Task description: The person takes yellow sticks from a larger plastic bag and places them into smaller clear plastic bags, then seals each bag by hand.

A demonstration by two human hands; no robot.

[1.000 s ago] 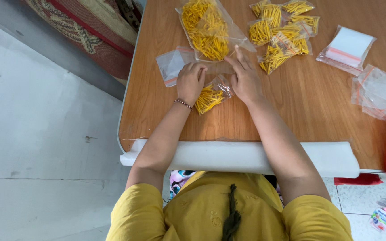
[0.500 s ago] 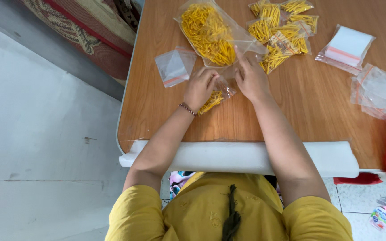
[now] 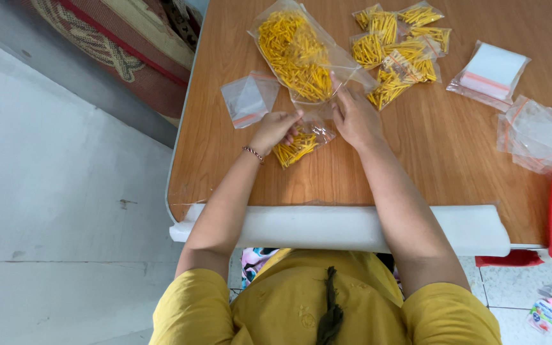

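The small clear bag (image 3: 300, 144) is lying on the wooden table (image 3: 225, 166), just on the person's side of the large open bag (image 3: 301, 54), and is holding a loose bundle of thin yellow sticks lying aslant; its plastic is looking crumpled and glossy. The left hand (image 3: 276, 128) is curling its fingers closed over the small bag's upper left edge, pinching the plastic. The right hand (image 3: 354, 117) is resting at the bag's right corner, fingers bent and pressing down, forefinger reaching toward the large open bag's mouth. An empty flat bag (image 3: 248, 99) is lying just left of the large bag; filled small bags (image 3: 397, 54) are clustering to its right.
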